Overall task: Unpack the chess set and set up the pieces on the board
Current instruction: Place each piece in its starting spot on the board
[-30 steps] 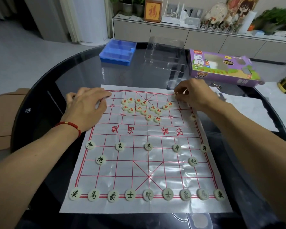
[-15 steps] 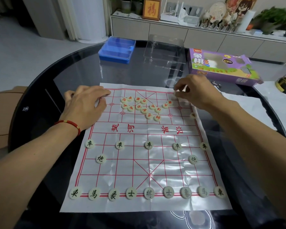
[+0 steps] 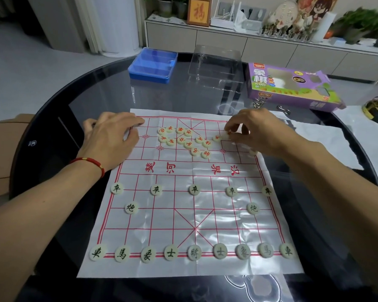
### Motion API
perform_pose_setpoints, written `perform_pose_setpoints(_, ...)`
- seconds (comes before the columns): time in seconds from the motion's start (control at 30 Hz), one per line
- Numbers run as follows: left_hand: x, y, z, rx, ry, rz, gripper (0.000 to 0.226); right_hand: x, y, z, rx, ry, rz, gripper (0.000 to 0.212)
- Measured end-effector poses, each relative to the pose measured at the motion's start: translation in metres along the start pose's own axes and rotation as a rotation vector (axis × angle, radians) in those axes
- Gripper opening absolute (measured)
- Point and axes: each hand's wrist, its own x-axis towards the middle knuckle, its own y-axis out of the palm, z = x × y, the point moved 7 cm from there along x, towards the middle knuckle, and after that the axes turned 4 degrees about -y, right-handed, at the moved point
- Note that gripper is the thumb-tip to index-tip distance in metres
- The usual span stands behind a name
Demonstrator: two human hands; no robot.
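Observation:
A white plastic xiangqi board sheet (image 3: pixel 190 216) with red lines lies on the dark glass table. Black-lettered pieces stand in place on the near half, with a full back row (image 3: pixel 193 252), several pawns (image 3: pixel 194 189) and two cannons. Several red-lettered pieces (image 3: pixel 184 140) lie in a loose cluster on the far half. My right hand (image 3: pixel 255 131) hovers at the far right of the board and its fingertips pinch a red piece (image 3: pixel 228 133) beside the cluster. My left hand (image 3: pixel 111 138) presses down on the board's far left corner.
A blue plastic tray (image 3: pixel 153 65), a clear plastic lid (image 3: pixel 216 64) and the purple xiangqi box (image 3: pixel 292 86) stand at the table's far side. White paper (image 3: pixel 327 140) lies right of the board. One pale piece (image 3: pixel 254 151) sits under my right wrist.
My right hand has dropped from the board's far right corner back towards the red cluster and now pinches a piece there. My left hand has stayed put.

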Motion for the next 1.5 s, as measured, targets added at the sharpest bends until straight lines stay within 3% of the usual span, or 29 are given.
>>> perform_pose_setpoints(0.27, -0.001, -0.002, -0.001, -0.006, 0.009, -0.004, 0.029, 0.035, -0.002, -0.01, -0.037, 0.088, -0.136, 0.023)
perform_pose_setpoints(0.47, -0.001, -0.001, -0.001, -0.007, 0.01, -0.001, 0.029, 0.053, 0.007, -0.012, -0.077, 0.114, -0.057, 0.027)
perform_pose_setpoints(0.6, -0.001, -0.001, -0.001, -0.006, 0.012, -0.008, 0.029, 0.049, -0.006, -0.021, -0.081, 0.112, -0.173, 0.019)
perform_pose_setpoints(0.8, -0.001, -0.002, -0.002, -0.004, 0.008, -0.003, 0.028, 0.051, 0.007, -0.012, -0.071, 0.024, -0.011, 0.031)
perform_pose_setpoints(1.23, 0.001, 0.0, 0.0, 0.012, 0.011, -0.005, 0.029, 0.046, -0.004, -0.001, -0.056, -0.03, -0.031, 0.029)
perform_pose_setpoints(1.5, 0.001, 0.001, 0.001, 0.017, 0.009, -0.005, 0.029, 0.017, 0.007, 0.029, -0.028, -0.093, 0.123, 0.034)
